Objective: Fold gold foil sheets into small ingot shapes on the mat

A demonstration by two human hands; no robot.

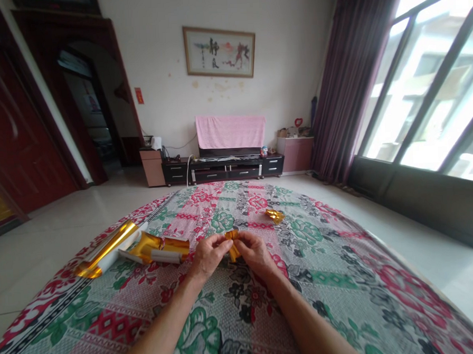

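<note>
Both of my hands meet over the middle of the flowered tablecloth [223,220]. Between them is a small piece of gold foil paper [233,251], partly hidden by the fingers. My left hand [210,255] pinches its left side with thumb and fingers, and my right hand [255,251] pinches its right side. The foil looks gathered or folded where I grip it, with a loose end hanging below the thumbs. Beyond my right hand lies a folded gold foil shape [275,215], touched by neither hand.
Left of my hands lie a rolled gold foil sheet [109,251] and curled gold foil pieces [156,248] with white backs. Past the table stands a black TV cabinet [226,170] with a pink cloth [231,131] above it. A purple curtain [346,81] hangs beside the windows.
</note>
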